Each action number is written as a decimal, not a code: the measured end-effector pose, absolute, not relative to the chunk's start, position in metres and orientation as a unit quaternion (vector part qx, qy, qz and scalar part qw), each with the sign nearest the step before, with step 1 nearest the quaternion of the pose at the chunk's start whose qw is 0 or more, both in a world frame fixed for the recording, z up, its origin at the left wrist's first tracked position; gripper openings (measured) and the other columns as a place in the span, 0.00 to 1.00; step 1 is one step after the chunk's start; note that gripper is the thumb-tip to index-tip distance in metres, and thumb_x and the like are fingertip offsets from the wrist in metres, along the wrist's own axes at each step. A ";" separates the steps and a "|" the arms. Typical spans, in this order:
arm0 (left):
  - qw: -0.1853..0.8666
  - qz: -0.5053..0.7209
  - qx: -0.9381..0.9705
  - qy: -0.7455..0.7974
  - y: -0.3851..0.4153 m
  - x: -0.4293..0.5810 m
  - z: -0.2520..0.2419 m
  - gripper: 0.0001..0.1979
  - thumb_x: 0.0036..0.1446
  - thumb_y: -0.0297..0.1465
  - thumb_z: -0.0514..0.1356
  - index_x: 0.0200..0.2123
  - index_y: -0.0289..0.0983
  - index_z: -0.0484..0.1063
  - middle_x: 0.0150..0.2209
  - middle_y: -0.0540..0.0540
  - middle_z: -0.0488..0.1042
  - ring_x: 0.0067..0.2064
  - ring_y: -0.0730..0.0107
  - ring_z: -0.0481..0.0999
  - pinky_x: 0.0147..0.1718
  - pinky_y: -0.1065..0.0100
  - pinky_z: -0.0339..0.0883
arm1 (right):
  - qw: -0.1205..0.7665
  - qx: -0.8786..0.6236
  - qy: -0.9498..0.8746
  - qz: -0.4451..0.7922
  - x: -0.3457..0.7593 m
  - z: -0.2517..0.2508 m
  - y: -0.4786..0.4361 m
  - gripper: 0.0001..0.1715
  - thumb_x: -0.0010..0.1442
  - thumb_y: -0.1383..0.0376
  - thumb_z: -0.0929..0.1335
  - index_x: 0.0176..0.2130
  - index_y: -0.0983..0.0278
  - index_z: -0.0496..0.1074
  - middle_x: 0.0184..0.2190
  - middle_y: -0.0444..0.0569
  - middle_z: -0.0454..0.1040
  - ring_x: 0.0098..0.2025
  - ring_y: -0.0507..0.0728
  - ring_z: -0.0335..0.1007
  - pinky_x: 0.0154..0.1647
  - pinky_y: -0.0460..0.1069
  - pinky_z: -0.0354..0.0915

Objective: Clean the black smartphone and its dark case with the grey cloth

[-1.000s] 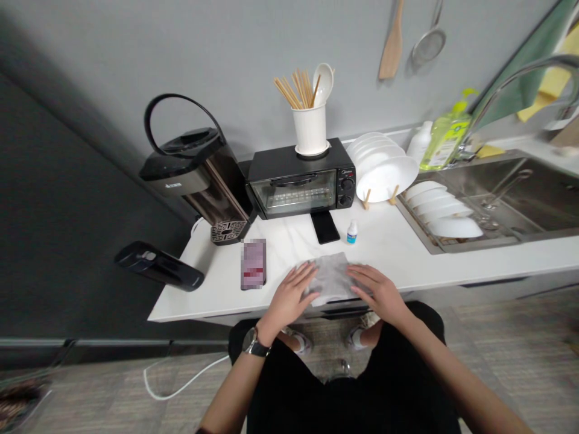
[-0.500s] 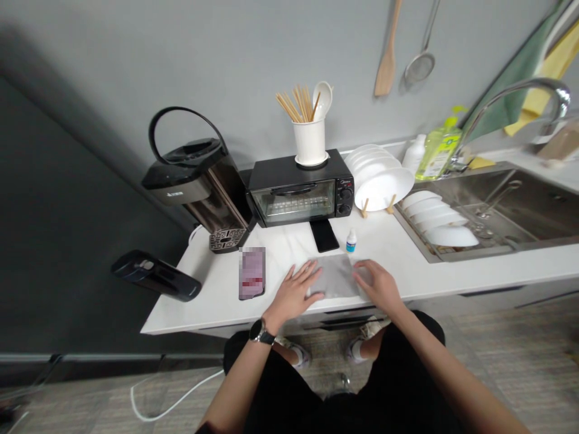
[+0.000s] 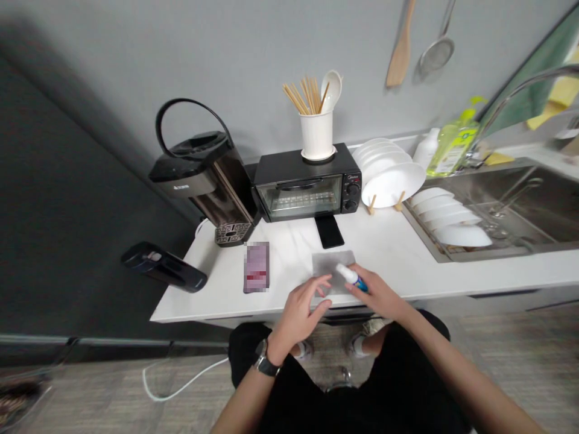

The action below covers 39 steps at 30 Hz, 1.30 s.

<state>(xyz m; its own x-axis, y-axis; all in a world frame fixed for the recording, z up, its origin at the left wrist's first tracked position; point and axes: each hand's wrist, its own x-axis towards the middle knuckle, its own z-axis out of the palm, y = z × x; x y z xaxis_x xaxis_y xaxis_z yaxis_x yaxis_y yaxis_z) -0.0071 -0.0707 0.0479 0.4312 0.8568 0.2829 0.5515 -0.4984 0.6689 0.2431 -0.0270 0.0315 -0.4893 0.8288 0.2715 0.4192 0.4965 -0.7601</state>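
A small spray bottle with a white top and blue label is tilted in my right hand, its white end pointing left over a thin grey cloth. The cloth lies flat near the counter's front edge. My left hand hovers at the cloth's lower left, fingers apart and slightly bent, holding nothing. Behind the cloth a black phone lies by the toaster oven. Further left rests a second phone, its screen blurred out.
A black water dispenser stands at the back left, with a dark bottle-shaped object at the left edge. White plates fill a rack right of the oven. Several bowls sit in the sink.
My right hand has picked the small bottle up off the counter and brought it over the cloth. My left hand has lifted from the cloth and drawn back. The view has shifted slightly.
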 end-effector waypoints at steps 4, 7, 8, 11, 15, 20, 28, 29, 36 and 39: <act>0.187 0.189 0.861 0.433 -0.086 0.011 0.064 0.14 0.71 0.44 0.55 0.44 0.40 0.71 0.36 0.48 0.79 0.36 0.63 0.79 0.35 0.64 0.70 | 0.214 -0.396 -0.849 0.279 0.246 0.043 -0.083 0.13 0.73 0.53 0.64 0.47 0.59 0.70 0.37 0.47 0.79 0.37 0.59 0.76 0.38 0.50 0.67; 0.130 0.128 0.901 0.394 -0.091 0.019 0.069 0.14 0.71 0.45 0.55 0.43 0.40 0.71 0.36 0.48 0.79 0.35 0.62 0.80 0.32 0.64 0.67 | 0.189 -0.385 -0.865 0.261 0.255 0.045 -0.098 0.14 0.73 0.52 0.64 0.48 0.58 0.71 0.38 0.49 0.81 0.39 0.61 0.79 0.37 0.50 0.67; 0.121 0.118 0.910 0.378 -0.093 0.021 0.070 0.15 0.71 0.45 0.55 0.43 0.40 0.71 0.36 0.48 0.79 0.35 0.62 0.80 0.31 0.64 0.66 | 0.183 -0.374 -0.872 0.259 0.258 0.045 -0.100 0.14 0.73 0.52 0.65 0.49 0.57 0.72 0.39 0.49 0.81 0.39 0.61 0.79 0.37 0.50 0.67; 0.089 0.094 0.938 0.320 -0.100 0.027 0.070 0.18 0.71 0.48 0.54 0.40 0.39 0.71 0.33 0.47 0.79 0.32 0.62 0.80 0.28 0.64 0.64 | 0.177 -0.338 -0.895 0.230 0.263 0.041 -0.106 0.14 0.72 0.52 0.66 0.47 0.57 0.73 0.37 0.48 0.81 0.35 0.60 0.78 0.34 0.50 0.65; 0.066 0.102 0.947 0.298 -0.115 0.034 0.063 0.21 0.71 0.49 0.52 0.38 0.38 0.72 0.31 0.47 0.79 0.30 0.63 0.80 0.26 0.64 0.62 | 0.167 -0.300 -0.924 0.167 0.261 0.038 -0.116 0.15 0.71 0.51 0.66 0.44 0.58 0.74 0.33 0.47 0.78 0.31 0.59 0.75 0.30 0.50 0.62; 0.096 0.130 0.933 0.321 -0.130 0.006 0.061 0.23 0.73 0.45 0.50 0.29 0.39 0.69 0.24 0.49 0.75 0.24 0.66 0.75 0.24 0.64 0.58 | 0.183 -0.323 -0.913 0.170 0.296 0.034 -0.120 0.11 0.71 0.54 0.67 0.44 0.57 0.75 0.33 0.47 0.78 0.31 0.57 0.74 0.30 0.50 0.62; 0.235 0.253 0.768 0.540 -0.097 -0.069 0.059 0.21 0.74 0.41 0.45 0.29 0.41 0.62 0.25 0.53 0.65 0.27 0.70 0.67 0.31 0.68 0.58 | 0.517 -0.446 -0.478 0.553 0.350 0.029 -0.117 0.21 0.70 0.45 0.61 0.39 0.58 0.69 0.25 0.42 0.59 0.21 0.52 0.53 0.20 0.48 0.55; 0.236 0.267 0.753 0.553 -0.087 -0.066 0.053 0.22 0.74 0.43 0.45 0.27 0.41 0.60 0.24 0.53 0.62 0.26 0.70 0.65 0.30 0.68 0.57 | 0.533 -0.426 -0.435 0.587 0.342 0.030 -0.118 0.22 0.70 0.44 0.61 0.43 0.57 0.69 0.25 0.40 0.57 0.19 0.51 0.49 0.18 0.47 0.52; 0.205 0.271 0.727 0.597 -0.016 -0.028 0.014 0.22 0.72 0.43 0.44 0.26 0.41 0.61 0.23 0.52 0.64 0.27 0.68 0.66 0.31 0.68 0.55 | 0.561 -0.339 -0.340 0.674 0.293 0.035 -0.118 0.24 0.72 0.43 0.58 0.61 0.45 0.62 0.27 0.35 0.50 0.16 0.45 0.28 0.11 0.41 0.39; 0.187 0.272 0.723 0.607 -0.009 -0.026 0.009 0.21 0.72 0.42 0.46 0.28 0.41 0.63 0.24 0.50 0.67 0.28 0.67 0.67 0.31 0.68 0.53 | 0.572 -0.324 -0.332 0.677 0.286 0.029 -0.116 0.25 0.72 0.43 0.59 0.65 0.40 0.58 0.29 0.36 0.52 0.16 0.45 0.29 0.10 0.40 0.40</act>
<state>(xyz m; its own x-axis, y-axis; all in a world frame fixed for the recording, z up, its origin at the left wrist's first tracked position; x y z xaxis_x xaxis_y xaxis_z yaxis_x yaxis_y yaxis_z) -0.0257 -0.0092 0.0090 0.1154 0.9794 0.1658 0.7757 -0.1932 0.6008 0.2863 -0.1157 0.0289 -0.1364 0.9889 -0.0588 -0.5580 -0.1258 -0.8202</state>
